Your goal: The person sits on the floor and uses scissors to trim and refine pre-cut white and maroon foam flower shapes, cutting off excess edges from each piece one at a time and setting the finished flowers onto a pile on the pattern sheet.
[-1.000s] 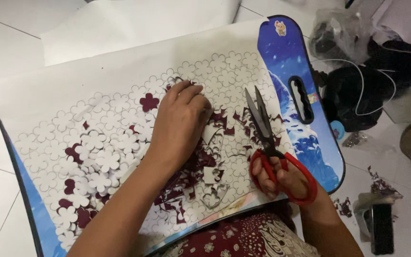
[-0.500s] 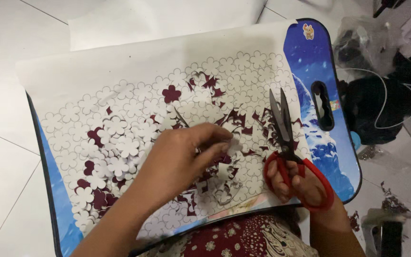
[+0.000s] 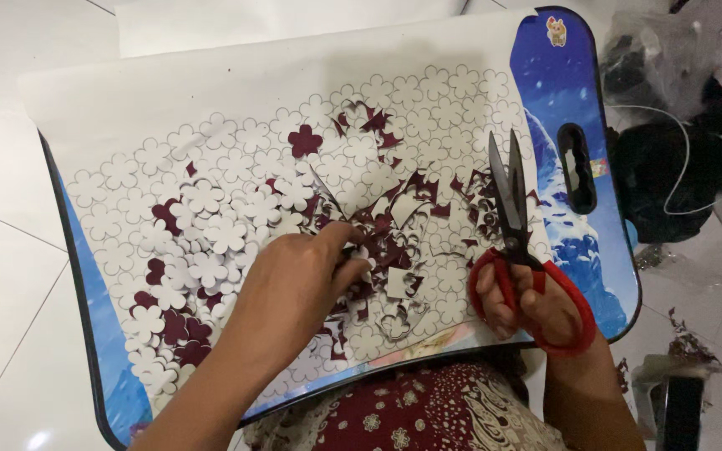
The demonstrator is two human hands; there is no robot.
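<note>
Left hand (image 3: 294,288): palm down on the sheet, fingers curled, fingertips (image 3: 351,255) pinching at the maroon scraps; exactly which scrap is gripped, hard to tell from this angle.
Right hand (image 3: 536,309): closed through the red loops of the scissors, thumb in the loop nearer the left hand, fingers in the outer one.
Scissors (image 3: 513,205): held by the right hand, black blades pointing away from the body, tips a little apart, resting flat on the sheet just beyond the right knuckles.
Scraps (image 3: 386,250): maroon offcuts heaped between the two hands and just ahead of the left fingertips, a few more scattered beyond.
Sheet (image 3: 227,92): white, under both hands, printed with outlined flower shapes; uncut blank margin far ahead of the left hand.
Flowers (image 3: 211,238): white cut-outs piled just outside the left hand, toward the left wrist side; maroon gaps among them, one maroon flower (image 3: 304,140) well ahead of the left fingers.
Tray (image 3: 574,108): blue picture-printed lap table beneath the sheet, slot handle (image 3: 577,167) just outside the scissors, beyond the right hand.
Skirt (image 3: 411,418): maroon patterned cloth, between the two forearms, nearest the body.
Bags (image 3: 670,167): dark, with a white cord, well out past the right hand on the tiled floor.
</note>
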